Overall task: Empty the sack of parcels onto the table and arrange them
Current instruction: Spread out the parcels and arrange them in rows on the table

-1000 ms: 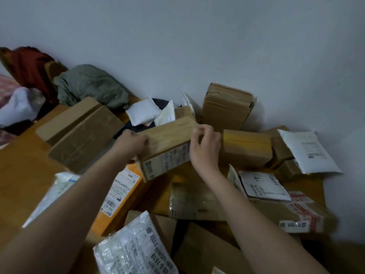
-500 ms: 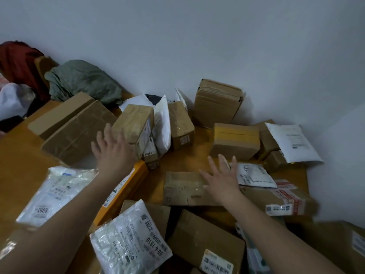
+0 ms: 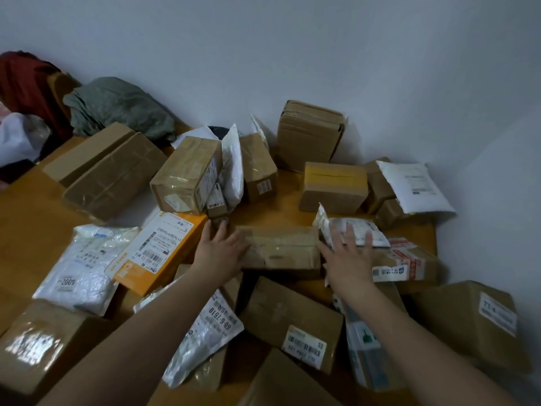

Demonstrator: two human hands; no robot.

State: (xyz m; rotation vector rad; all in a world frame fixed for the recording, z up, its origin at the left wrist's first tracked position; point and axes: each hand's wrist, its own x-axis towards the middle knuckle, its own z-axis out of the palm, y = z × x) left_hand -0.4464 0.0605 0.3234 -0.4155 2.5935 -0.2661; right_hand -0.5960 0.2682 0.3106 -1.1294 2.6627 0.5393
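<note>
My left hand [image 3: 222, 250] and right hand [image 3: 349, 257] bracket the flat taped box [image 3: 281, 249] mid-tabletop, fingers spread wide, gripping nothing yet. I should press both ends evenly, lift level, and set it squarely beside the back-edge boxes.

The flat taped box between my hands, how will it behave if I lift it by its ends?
The flat taped box is cardboard with straight edges, so probably stiff. Glossy tape across its top may feel slippery. The left hand and right hand flank its ends, so it should lift level.
</note>
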